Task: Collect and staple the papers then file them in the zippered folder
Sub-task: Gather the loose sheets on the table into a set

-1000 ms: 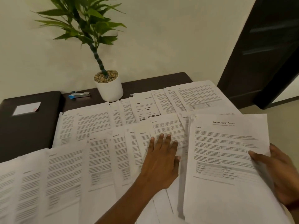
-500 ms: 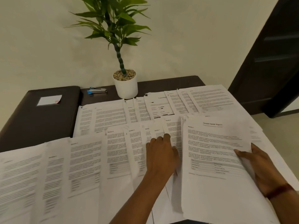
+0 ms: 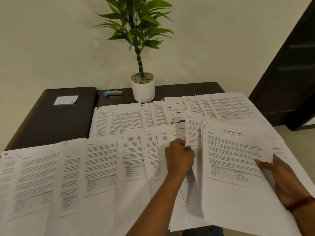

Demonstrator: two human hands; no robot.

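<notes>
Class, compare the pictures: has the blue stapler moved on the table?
No. The stapler still lies just left of the white plant pot, between it and the black folder; only the camera view has shifted.

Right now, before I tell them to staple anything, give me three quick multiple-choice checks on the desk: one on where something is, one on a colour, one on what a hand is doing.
1. Where does the stapler lie?
A) left of the plant pot, near the far edge of the table
B) on the floor
C) among the nearest sheets

2. What colour is the plant pot?
A) black
B) white
C) blue

3. What is the left hand doing?
A) lying flat and open
B) pinching a sheet
C) holding the stapler

Answers:
1 A: it sits on bare dark table just left of the pot.
2 B: the pot is plain white.
3 B: its curled fingers pinch a lifted sheet beside the stack that the right hand holds.
</notes>
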